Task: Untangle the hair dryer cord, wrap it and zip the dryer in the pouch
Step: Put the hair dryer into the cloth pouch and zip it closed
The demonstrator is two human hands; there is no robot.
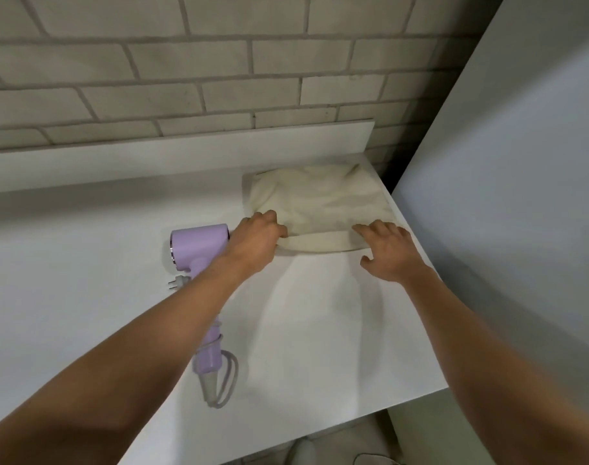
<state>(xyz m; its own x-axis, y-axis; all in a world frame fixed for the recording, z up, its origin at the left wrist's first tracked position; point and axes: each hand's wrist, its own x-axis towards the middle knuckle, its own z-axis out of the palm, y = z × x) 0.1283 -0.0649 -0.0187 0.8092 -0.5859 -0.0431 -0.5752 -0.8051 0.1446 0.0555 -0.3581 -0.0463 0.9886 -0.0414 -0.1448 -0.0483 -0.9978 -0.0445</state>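
I look down at a white counter (85, 263). My left hand (252, 241) is pinched shut on the near left edge of the cream pouch (319, 199); my right hand (387, 251), fingers spread, rests on its near right edge, likely to open it. The lilac hair dryer (195, 245) lies just left, its cord (226, 374) looped round the handle.

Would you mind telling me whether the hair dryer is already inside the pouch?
Out. The hair dryer lies on the counter left of the pouch, which both hands touch at its near edge.
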